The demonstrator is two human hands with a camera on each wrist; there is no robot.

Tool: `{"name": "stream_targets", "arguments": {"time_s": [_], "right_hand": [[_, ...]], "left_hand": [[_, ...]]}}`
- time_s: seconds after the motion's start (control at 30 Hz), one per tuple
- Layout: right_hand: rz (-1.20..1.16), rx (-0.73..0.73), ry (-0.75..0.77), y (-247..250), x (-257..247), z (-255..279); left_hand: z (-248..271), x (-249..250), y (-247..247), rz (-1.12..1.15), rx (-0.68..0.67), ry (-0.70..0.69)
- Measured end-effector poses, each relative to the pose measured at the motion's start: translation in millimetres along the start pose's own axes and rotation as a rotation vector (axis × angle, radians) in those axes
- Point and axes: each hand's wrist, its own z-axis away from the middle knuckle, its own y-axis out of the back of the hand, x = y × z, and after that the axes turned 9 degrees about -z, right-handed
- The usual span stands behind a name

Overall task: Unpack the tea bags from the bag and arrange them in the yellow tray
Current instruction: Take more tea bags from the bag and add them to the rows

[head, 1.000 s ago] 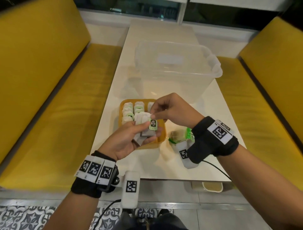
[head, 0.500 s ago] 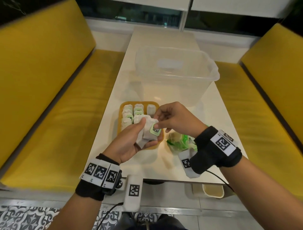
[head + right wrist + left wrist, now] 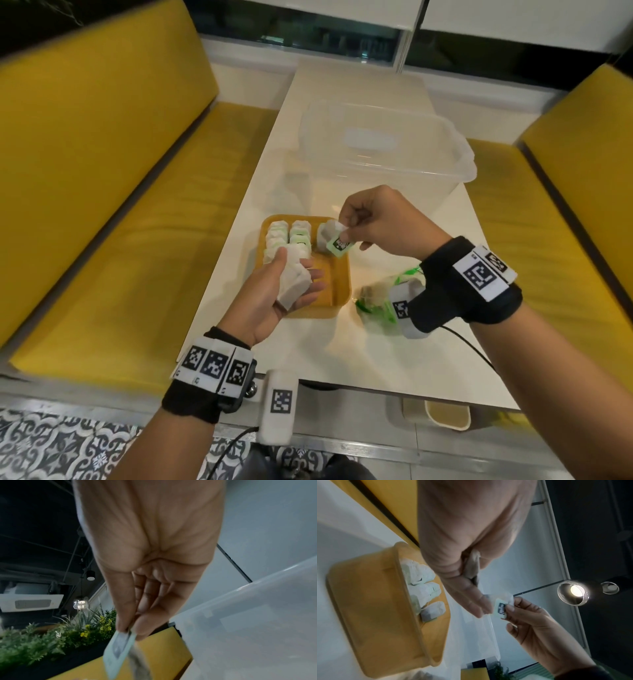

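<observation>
The yellow tray (image 3: 342, 274) sits on the white table with two rows of white tea bags (image 3: 289, 236) along its left side. My left hand (image 3: 274, 291) hovers palm up over the tray and holds a small stack of tea bags (image 3: 293, 281) under its thumb. My right hand (image 3: 373, 222) pinches one tea bag with a green tag (image 3: 337, 245) above the tray's far right corner. The same tag (image 3: 118, 654) hangs from thumb and forefinger in the right wrist view. The crumpled green-and-clear bag (image 3: 380, 301) lies on the table right of the tray, partly behind my right wrist.
A large clear plastic bin (image 3: 380, 154) stands on the table just beyond the tray. Yellow bench seats (image 3: 102, 205) flank the table on both sides. The table's near edge (image 3: 394, 387) runs just behind my wrists.
My right hand has pulled one tea bag off the stack in my left hand and carried it away toward the tray's far right corner. The left hand has lowered slightly.
</observation>
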Motion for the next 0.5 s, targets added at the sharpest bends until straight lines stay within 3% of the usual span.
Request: {"name": "stream_targets", "arguments": {"time_s": [0.13, 0.27, 0.5], "right_hand": [[-0.146, -0.204, 0.016, -13, -14, 3], [-0.123, -0.345, 0.002, -32, -19, 4], [-0.182, -0.292, -0.088, -41, -8, 27]], "left_hand": [[0, 3, 5, -0.134, 0.018, -0.022], [-2, 2, 4, -0.144, 0.022, -0.045], [-4, 0, 1, -0.051, 0.045, -0.087]]}}
